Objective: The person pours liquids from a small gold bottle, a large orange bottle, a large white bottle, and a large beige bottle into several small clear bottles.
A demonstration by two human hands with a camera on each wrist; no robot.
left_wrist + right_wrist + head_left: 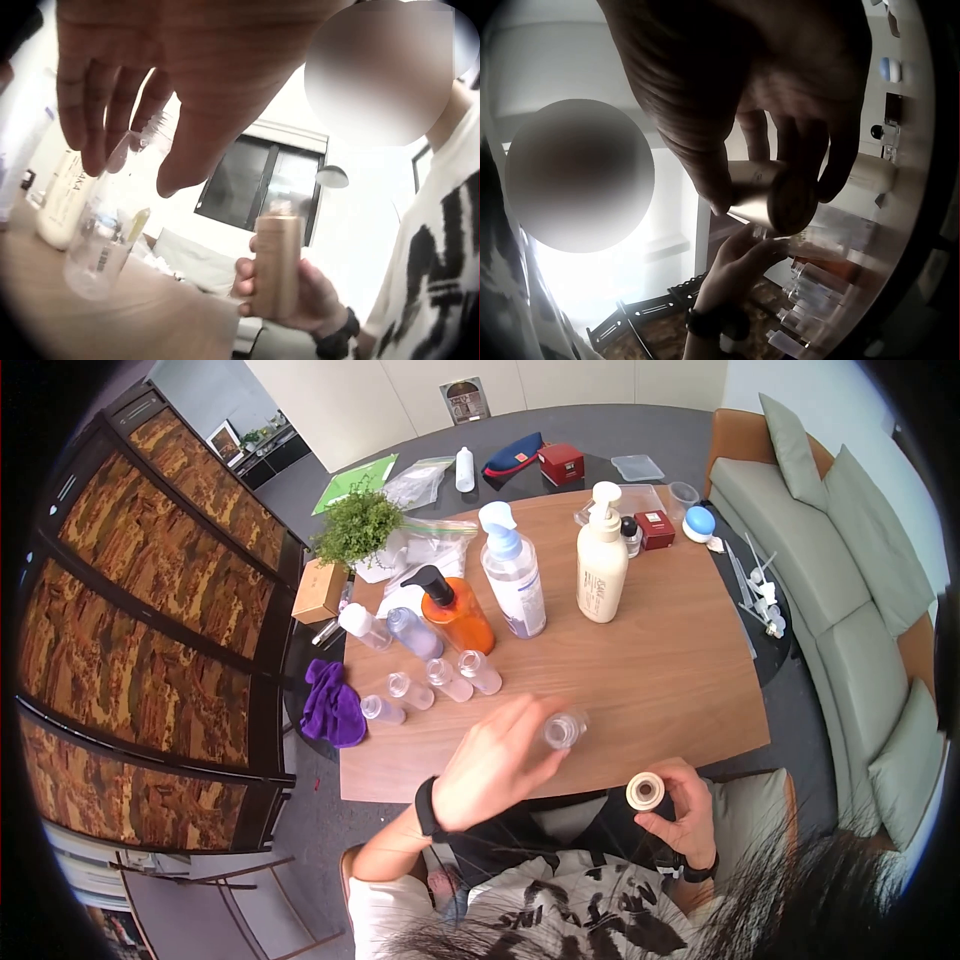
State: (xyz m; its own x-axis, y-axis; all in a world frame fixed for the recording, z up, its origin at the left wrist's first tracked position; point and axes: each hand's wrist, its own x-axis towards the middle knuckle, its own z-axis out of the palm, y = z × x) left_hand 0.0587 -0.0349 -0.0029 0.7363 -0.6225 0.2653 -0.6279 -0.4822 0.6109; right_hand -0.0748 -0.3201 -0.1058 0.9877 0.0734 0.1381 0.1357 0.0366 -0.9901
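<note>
In the head view my left hand (505, 755) is at a small clear bottle (568, 728) over the table's near edge. Thumb and fingers lie on either side of its threaded neck, as the left wrist view of the clear bottle (97, 255) shows. The bottle is slightly blurred, its round mouth facing up. To the right, my right hand (688, 810) grips a small gold-beige bottle (645, 791) beyond the table edge. A pale, translucent neck tops the gold-beige bottle (276, 266) in the left wrist view, and its round base faces the right wrist camera.
Several small clear bottles (411, 691) stand left on the table (660, 680). Behind them are an orange pump bottle (460, 618), a clear pump bottle (515, 585) and a cream pump bottle (600, 570). A purple cloth (333, 705) lies at the left edge; a potted plant (358, 525) stands behind.
</note>
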